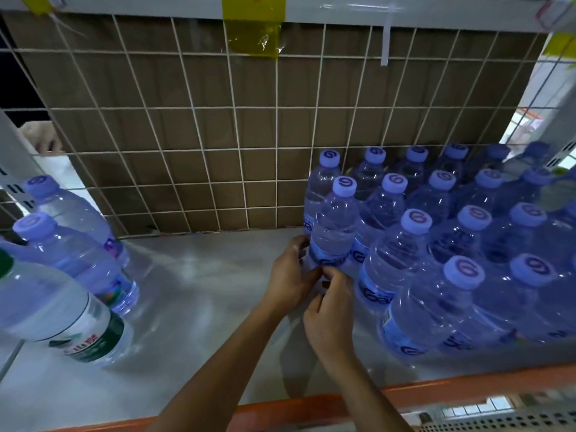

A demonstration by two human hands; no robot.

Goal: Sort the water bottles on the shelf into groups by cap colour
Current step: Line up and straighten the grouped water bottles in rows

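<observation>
Pale shelf decking (199, 275) is being sorted. A clear blue-capped plastic bottle (335, 226), probably heavy and slick, is being gripped low by left hand (290, 277) and right hand (330, 307), fingers (300, 244) curled.

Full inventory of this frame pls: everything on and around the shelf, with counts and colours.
blue-capped bottles: at least sixteen, clear, packed block on the right; the frame edge may hide more
held bottle: one of those, blue cap, front-left corner of the block
left bottles: two, blue caps, left side, apart from the block
green-capped bottle: one, clear, green label, far left front
shelf: one, pale grey board with orange front edge
wire grid: one, white, at the back, brown cardboard behind it
yellow tape: one strip, on the top beam
left hand: grips the held bottle's base from its left
right hand: fingers curled on the same base, at the front
</observation>
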